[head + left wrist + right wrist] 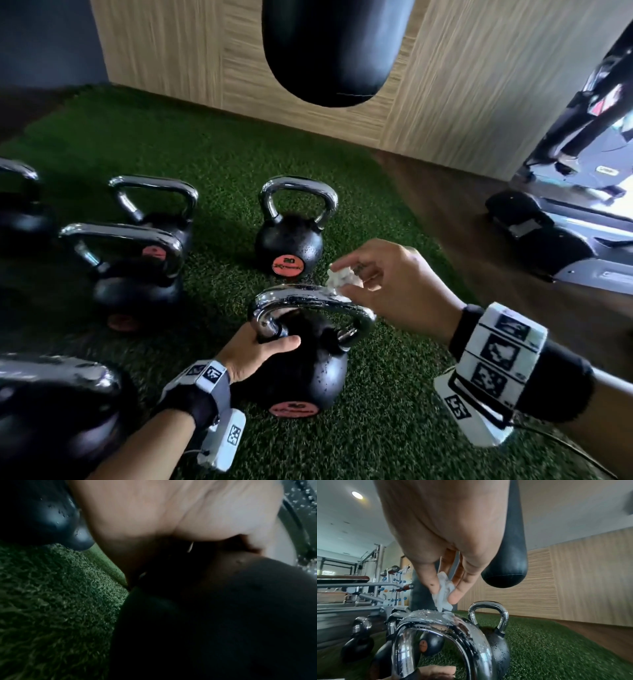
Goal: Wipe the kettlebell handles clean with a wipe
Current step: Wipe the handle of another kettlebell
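A black kettlebell [308,373] with a wet chrome handle [301,299] stands on green turf near me. My left hand [270,339] grips the base of the handle's left leg, thumb across the front. In the left wrist view only the palm [171,513] and the dark ball [223,615] show. My right hand [351,286] pinches a crumpled white wipe [339,275] between thumb and fingers. The wipe [444,592] touches the top of the droplet-covered handle [436,626], towards its right bend.
Several more kettlebells stand on the turf [376,428]: one just behind [291,246], others to the left [137,281] and one at the near left [51,411]. A black punching bag [339,51] hangs ahead. A gym machine [548,233] stands at the right by the wooden wall.
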The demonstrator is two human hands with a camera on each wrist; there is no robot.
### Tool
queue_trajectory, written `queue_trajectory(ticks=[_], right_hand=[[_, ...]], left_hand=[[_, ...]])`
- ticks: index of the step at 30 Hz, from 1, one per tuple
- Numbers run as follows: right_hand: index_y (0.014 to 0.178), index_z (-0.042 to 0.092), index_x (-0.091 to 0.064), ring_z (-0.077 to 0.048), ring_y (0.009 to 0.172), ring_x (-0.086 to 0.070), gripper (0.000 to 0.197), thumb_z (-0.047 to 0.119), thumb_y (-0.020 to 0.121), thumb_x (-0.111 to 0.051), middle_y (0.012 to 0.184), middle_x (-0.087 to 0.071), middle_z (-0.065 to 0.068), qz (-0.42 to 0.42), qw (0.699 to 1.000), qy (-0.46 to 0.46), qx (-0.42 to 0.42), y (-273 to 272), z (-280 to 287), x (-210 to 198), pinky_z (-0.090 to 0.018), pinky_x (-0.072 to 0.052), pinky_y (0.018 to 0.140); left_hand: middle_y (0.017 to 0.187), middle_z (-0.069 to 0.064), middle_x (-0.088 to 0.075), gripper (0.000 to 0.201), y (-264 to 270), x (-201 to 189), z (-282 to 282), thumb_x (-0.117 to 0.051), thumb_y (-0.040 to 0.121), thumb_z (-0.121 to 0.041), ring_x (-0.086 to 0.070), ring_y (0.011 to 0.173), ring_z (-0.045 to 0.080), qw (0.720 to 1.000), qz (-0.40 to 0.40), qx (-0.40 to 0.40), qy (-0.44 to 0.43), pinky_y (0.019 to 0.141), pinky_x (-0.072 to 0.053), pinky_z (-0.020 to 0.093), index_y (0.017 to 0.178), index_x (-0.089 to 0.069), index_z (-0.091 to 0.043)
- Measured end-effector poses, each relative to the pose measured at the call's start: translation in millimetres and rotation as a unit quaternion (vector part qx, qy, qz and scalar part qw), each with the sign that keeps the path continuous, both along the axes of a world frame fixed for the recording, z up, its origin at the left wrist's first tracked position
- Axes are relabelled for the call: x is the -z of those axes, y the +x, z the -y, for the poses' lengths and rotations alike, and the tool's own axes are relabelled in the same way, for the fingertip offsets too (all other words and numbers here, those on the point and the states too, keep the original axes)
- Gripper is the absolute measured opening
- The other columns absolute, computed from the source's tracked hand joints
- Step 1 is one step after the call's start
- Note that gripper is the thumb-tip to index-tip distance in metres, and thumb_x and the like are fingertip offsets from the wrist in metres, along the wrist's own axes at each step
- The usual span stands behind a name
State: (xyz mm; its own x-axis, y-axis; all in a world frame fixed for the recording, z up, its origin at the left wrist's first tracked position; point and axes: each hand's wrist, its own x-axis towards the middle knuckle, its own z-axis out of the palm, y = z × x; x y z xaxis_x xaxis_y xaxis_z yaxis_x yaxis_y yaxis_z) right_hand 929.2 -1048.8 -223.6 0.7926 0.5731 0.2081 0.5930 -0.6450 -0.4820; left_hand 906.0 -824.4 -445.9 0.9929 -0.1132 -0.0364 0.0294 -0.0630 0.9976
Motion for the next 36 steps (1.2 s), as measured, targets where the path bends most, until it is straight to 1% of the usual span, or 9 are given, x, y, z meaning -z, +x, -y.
queue_trajectory(ticks=[4, 9, 15, 19, 23, 25, 27, 30, 36], right_hand=[[0.111, 0.031, -0.075, 0.01, 0.082, -0.059, 0.027, 0.03, 0.084, -0.079, 0.094, -0.061, 0.026, 0.051, 0.998, -0.029, -0.029, -3.6, -14.1, 5.2, -0.004, -0.046, 0.072], [0.111, 0.024, -0.076, 0.017, 0.071, -0.05, 0.024, 0.029, 0.087, -0.077, 0.09, -0.055, 0.023, 0.077, 0.997, -0.018, -0.023, -6.4, -20.1, 19.2, -0.001, -0.041, 0.068], [0.112, 0.02, -0.076, 0.018, 0.072, -0.044, 0.024, 0.02, 0.087, -0.077, 0.09, -0.054, 0.018, 0.106, 0.994, 0.025, 0.001, -14.7, -17.6, 35.4, 0.001, -0.038, 0.068], [0.106, 0.022, -0.078, 0.01, 0.07, -0.048, 0.02, 0.018, 0.086, -0.076, 0.085, -0.054, 0.018, 0.127, 0.99, 0.016, 0.059, -13.7, -2.5, 42.8, -0.001, -0.036, 0.065], [0.107, 0.019, -0.078, -0.007, 0.076, -0.059, 0.022, 0.01, 0.088, -0.072, 0.089, -0.061, 0.008, 0.139, 0.989, 0.021, 0.053, -15.7, -1.6, 48.7, -0.017, -0.051, 0.072], [0.107, 0.018, -0.078, -0.004, 0.075, -0.057, 0.022, 0.008, 0.088, -0.072, 0.09, -0.061, 0.008, 0.136, 0.988, 0.035, 0.061, -17.6, 1.5, 53.1, -0.006, -0.046, 0.072], [0.102, 0.021, -0.079, 0.001, 0.074, -0.057, 0.019, 0.009, 0.089, -0.071, 0.09, -0.064, 0.01, 0.12, 0.987, 0.051, 0.093, -16.7, 11.2, 57.1, -0.001, -0.041, 0.068], [0.096, 0.02, -0.079, 0.0, 0.073, -0.059, 0.014, 0.01, 0.088, -0.073, 0.086, -0.067, 0.009, 0.093, 0.984, 0.062, 0.137, -15.0, 26.0, 61.8, -0.01, -0.046, 0.066], [0.1, 0.017, -0.079, 0.002, 0.071, -0.06, 0.019, 0.006, 0.086, -0.074, 0.086, -0.069, 0.009, 0.105, 0.976, 0.099, 0.162, -17.0, 28.3, 76.5, -0.003, -0.044, 0.064]], left_hand=[[0.121, 0.002, -0.075, 0.058, -2.8, 11.1, 6.7, -0.085, 0.073, -0.054, -0.067, 0.121, 0.017, 0.998, 0.02, -0.038, -0.046, 0.113, -0.044, 0.047, 0.125, -0.069, -0.034], [0.131, -0.012, -0.069, 0.051, -3.8, 10.9, 12.7, -0.078, 0.08, -0.046, -0.059, 0.128, 0.004, 0.996, 0.066, -0.056, -0.035, 0.108, -0.039, 0.029, 0.129, -0.066, -0.041], [0.132, 0.0, -0.068, 0.056, -3.7, 9.7, 10.0, -0.076, 0.079, -0.048, -0.055, 0.133, 0.009, 0.996, 0.071, -0.038, -0.023, 0.115, -0.035, 0.031, 0.133, -0.064, -0.037], [0.142, -0.014, -0.061, 0.059, -3.1, 11.8, 9.3, -0.078, 0.076, -0.048, -0.049, 0.139, 0.004, 0.996, 0.063, -0.041, -0.04, 0.117, -0.032, 0.034, 0.132, -0.065, -0.037], [0.128, -0.005, -0.066, 0.059, -3.0, 15.2, 8.0, -0.078, 0.076, -0.048, -0.057, 0.123, -0.002, 0.997, 0.05, -0.038, -0.045, 0.105, -0.038, 0.021, 0.132, -0.065, -0.04], [0.122, 0.004, -0.065, 0.059, -3.1, 17.0, 8.4, -0.079, 0.076, -0.048, -0.06, 0.118, 0.0, 0.997, 0.048, -0.041, -0.046, 0.101, -0.041, 0.015, 0.133, -0.064, -0.04], [0.126, 0.011, -0.068, 0.062, -3.3, 18.7, 8.8, -0.08, 0.076, -0.053, -0.06, 0.125, 0.008, 0.996, 0.058, -0.051, -0.043, 0.109, -0.039, 0.024, 0.134, -0.064, -0.038], [0.13, 0.011, -0.067, 0.065, -5.6, 17.5, 10.1, -0.08, 0.076, -0.058, -0.058, 0.13, 0.015, 0.995, 0.07, -0.058, -0.041, 0.114, -0.036, 0.035, 0.135, -0.063, -0.036], [0.122, 0.007, -0.069, 0.055, -10.1, 8.4, 14.5, -0.077, 0.078, -0.044, -0.06, 0.122, 0.005, 0.994, 0.066, -0.071, -0.045, 0.106, -0.038, 0.022, 0.131, -0.067, -0.034]])
